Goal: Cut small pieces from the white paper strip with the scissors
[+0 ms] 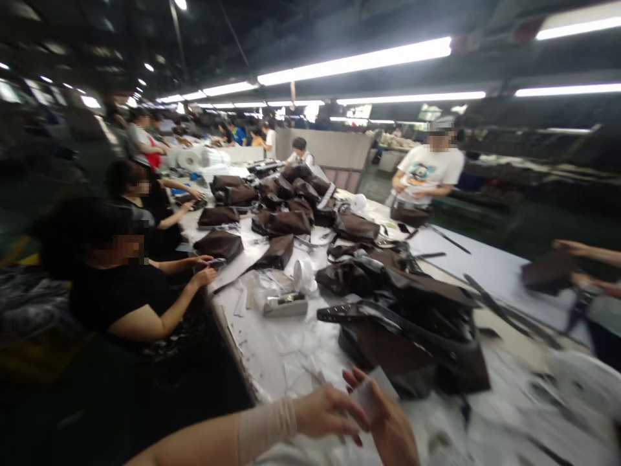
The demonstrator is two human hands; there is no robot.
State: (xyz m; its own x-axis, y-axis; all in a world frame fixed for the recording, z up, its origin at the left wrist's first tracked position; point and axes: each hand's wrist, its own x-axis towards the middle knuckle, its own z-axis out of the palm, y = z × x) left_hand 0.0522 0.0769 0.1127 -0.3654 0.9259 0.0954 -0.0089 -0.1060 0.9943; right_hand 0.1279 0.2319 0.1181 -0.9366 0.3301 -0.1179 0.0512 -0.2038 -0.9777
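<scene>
Blur softens much of the scene, and the bottom edge cuts off part of the right hand (391,430). Just in front of the nearest dark bag (388,356), its fingers are nearly closed on one pale sheet (383,385), partly hidden by the hand. The left hand (327,411) is at the sheet's near side, fingers half bent; whether they grip it, I cannot tell.

The bag's strap (349,312) lies across its top. Behind this bag, more dark bags (286,220) overlap in a heap, too tangled to count. Left of it on the desk (264,353) stand one white roll (303,277) and one small box (286,306), its contents unclear. To its right, a white bundle (587,385) is too blurred to identify. Two people in black (126,285) sit left of it; another person (606,291), cut off, is right.
</scene>
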